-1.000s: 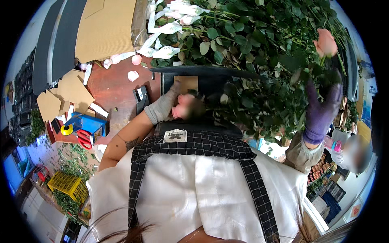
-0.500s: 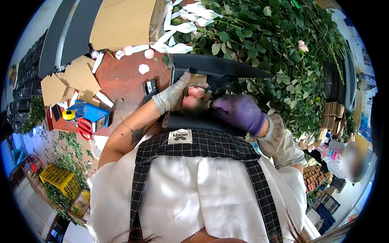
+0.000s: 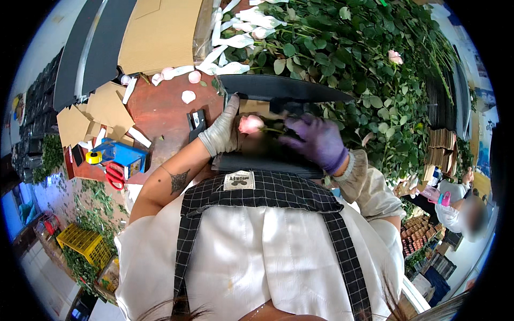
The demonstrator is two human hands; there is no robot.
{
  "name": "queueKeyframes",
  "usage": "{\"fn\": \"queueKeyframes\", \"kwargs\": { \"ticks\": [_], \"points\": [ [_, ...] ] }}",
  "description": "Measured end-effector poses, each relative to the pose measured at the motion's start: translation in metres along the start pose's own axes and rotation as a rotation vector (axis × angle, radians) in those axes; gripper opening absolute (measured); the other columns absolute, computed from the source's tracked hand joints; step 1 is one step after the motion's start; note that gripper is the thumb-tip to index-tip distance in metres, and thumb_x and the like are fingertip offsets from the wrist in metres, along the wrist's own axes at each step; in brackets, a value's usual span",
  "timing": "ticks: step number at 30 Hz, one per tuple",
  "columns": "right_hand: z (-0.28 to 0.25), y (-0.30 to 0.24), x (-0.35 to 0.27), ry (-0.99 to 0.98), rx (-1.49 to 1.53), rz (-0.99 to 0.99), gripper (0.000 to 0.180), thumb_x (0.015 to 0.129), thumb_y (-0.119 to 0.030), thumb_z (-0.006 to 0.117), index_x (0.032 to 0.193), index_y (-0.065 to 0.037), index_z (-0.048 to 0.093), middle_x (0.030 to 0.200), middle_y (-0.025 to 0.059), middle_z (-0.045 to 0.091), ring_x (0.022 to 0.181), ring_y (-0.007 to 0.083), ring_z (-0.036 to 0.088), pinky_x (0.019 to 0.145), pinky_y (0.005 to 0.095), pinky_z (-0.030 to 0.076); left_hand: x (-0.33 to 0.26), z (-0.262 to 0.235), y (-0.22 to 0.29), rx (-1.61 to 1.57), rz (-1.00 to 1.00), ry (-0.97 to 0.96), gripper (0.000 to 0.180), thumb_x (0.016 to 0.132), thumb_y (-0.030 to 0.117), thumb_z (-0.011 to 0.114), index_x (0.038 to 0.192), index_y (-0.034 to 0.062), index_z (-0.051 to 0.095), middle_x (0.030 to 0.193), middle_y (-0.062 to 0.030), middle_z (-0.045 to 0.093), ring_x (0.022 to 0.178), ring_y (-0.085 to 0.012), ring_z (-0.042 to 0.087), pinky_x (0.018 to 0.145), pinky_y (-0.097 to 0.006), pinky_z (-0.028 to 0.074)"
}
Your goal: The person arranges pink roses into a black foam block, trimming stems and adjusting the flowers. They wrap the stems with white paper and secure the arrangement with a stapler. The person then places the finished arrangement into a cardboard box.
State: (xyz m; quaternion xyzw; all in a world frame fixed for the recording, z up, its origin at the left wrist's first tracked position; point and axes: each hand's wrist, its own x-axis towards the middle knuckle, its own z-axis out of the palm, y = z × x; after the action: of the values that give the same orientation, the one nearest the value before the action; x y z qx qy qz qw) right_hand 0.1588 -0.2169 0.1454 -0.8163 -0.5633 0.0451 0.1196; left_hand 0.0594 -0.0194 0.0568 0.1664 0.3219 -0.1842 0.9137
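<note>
A pink rose [image 3: 250, 124] lies in front of me in a black open-topped holder [image 3: 284, 85], its stem pointing right. My left hand [image 3: 222, 131], in a whitish glove, is at the holder's left end beside the rose head. Its thumb is stretched upward and its other fingers are partly hidden; I see nothing held in it. Over the stem end is my right hand [image 3: 317, 142], in a purple glove, with fingers spread and slightly blurred. Its fingertips are close to the stem; whether they touch it is unclear. Brown cardboard [image 3: 255, 107] lies inside the holder.
Leafy rose stems [image 3: 348, 59] are heaped at the far right. Several white net sleeves [image 3: 235, 41] lie beyond the holder. On the reddish table [image 3: 166, 107], left, are a stapler [image 3: 197, 121], red scissors [image 3: 114, 175] and a blue tape dispenser [image 3: 128, 155]. A person [image 3: 455, 214] is at the far right.
The right hand's fingers have spread apart. The left hand has shifted slightly left. One rose head shows clearly where two pink blooms showed before.
</note>
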Motion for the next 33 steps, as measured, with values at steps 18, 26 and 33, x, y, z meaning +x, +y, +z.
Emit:
{"fn": "queueKeyframes", "kwargs": {
  "ticks": [18, 26, 33],
  "points": [
    [0.031, -0.001, 0.022, -0.209, 0.348, 0.074, 0.029, 0.084, -0.030, 0.060, 0.099, -0.006, 0.064, 0.091, 0.0182, 0.064, 0.089, 0.0372, 0.060, 0.078, 0.0453, 0.047, -0.002, -0.023, -0.004, 0.010, -0.160, -0.071, 0.091, 0.076, 0.080, 0.038, 0.123, 0.0036, 0.046, 0.086, -0.0078, 0.052, 0.083, -0.0253, 0.057, 0.091, -0.058, 0.045],
    [0.068, 0.003, 0.029, -0.644, 0.577, 0.064, 0.025, 0.080, -0.030, 0.059, 0.085, -0.006, 0.068, 0.083, 0.0161, 0.065, 0.078, 0.0323, 0.062, 0.073, 0.0423, 0.048, -0.034, -0.037, 0.043, 0.664, -0.247, -0.017, 0.089, 0.082, 0.070, 0.049, 0.135, -0.0006, 0.039, 0.125, -0.0271, 0.049, 0.111, -0.0335, 0.053, 0.096, -0.045, 0.044],
    [0.088, -0.005, 0.023, -0.599, 0.417, -0.023, 0.022, 0.081, -0.027, 0.057, 0.078, -0.009, 0.068, 0.079, 0.0139, 0.065, 0.075, 0.0321, 0.062, 0.068, 0.0417, 0.049, -0.043, -0.021, 0.032, 1.259, 0.487, -0.204, 0.029, 0.080, 0.027, 0.068, 0.098, 0.0045, 0.067, 0.082, -0.0082, 0.065, 0.065, -0.0186, 0.062, 0.060, -0.031, 0.051]
  ]
}}
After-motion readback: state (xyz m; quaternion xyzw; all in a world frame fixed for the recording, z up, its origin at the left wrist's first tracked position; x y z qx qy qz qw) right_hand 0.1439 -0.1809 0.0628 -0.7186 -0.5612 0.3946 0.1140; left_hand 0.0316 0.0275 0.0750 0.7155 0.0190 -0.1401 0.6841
